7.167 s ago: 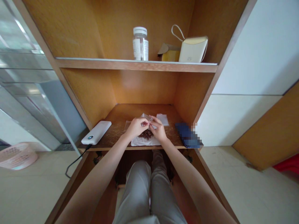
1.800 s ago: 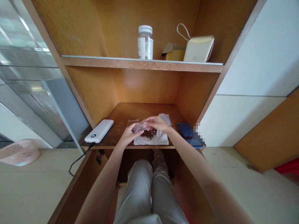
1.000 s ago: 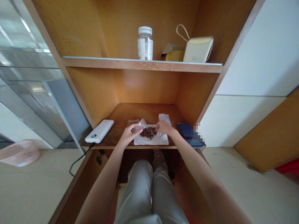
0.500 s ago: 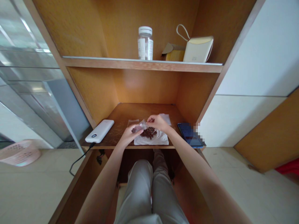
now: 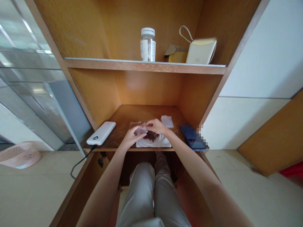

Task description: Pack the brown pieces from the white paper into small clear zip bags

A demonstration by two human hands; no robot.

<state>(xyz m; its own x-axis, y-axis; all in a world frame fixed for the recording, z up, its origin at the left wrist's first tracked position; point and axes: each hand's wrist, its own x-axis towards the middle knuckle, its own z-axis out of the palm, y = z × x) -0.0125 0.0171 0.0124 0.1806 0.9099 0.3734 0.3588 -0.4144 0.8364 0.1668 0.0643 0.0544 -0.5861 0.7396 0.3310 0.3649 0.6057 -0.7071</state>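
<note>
My left hand (image 5: 132,136) grips a small clear plastic bag (image 5: 141,129), thumb in front and fingers behind it. At the bag's upper edge, the fingertips of my right hand (image 5: 155,125) are pinched together; whatever they hold is too small to make out. Just below both hands, a pile of small reddish-brown pieces (image 5: 151,136) lies on a crumpled white plastic sheet or bag (image 5: 163,142). My right hand covers part of the pile. Flat zip bags lie behind, one clear bag (image 5: 135,123) at the left and a whitish bag (image 5: 167,121) at the right.
A white power bank (image 5: 101,133) with a black cable lies left on the shelf, a dark phone (image 5: 193,136) right. The upper shelf (image 5: 146,65) carries a clear bottle (image 5: 148,45), a yellow box (image 5: 177,55) and a cream device with a strap (image 5: 201,51).
My right hand has shifted slightly left, closer against the mouth of the small bag. The whitish zip bag behind it shows more fully. My left hand stays nearly in place.
</note>
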